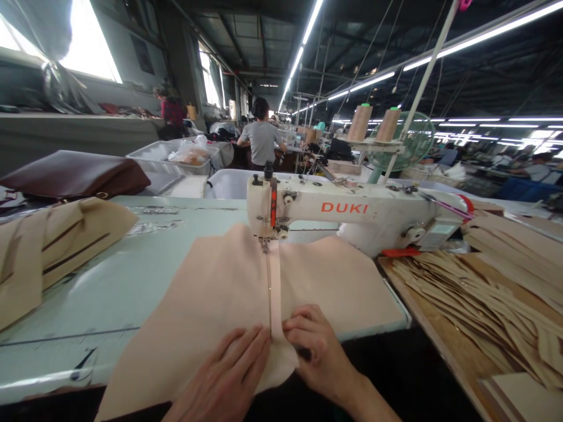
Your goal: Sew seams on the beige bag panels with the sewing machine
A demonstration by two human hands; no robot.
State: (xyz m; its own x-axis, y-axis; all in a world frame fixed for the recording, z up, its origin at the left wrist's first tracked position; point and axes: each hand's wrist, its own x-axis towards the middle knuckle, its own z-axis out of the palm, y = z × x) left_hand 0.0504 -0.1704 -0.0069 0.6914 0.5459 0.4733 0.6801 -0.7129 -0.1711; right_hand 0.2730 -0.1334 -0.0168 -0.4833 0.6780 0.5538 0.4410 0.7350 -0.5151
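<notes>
Currently, through the head camera, I have a beige sheet (211,287) spread over the front of the pale green table (176,214), with its top part under the sewing machine (316,206) and its lower left corner hanging past the near edge. A narrow strip (275,281) runs from the presser foot (264,246) down toward me, just beside a thin dark line that could be a zip or a gap.

My left hand (224,369) lies flat on the sheet, fingers close together and clamped on nothing, their tips beside the lower end of that line. My right hand (317,351) is curled at the right edge of the strip; its fingers are bunched against the beige material, but I can't tell from here whether they truly pinch it.

I'd judge the step in hand to be lining up the strip for a seam and steadying the sheet while it is fed. Whether the needle is down is too small to make out. As I see it, the next move calls for light, even guidance from both hands, holding the strip straight to the foot without pulling. A crease under my left palm, or that overhanging corner dragging, could skew the line.
</notes>
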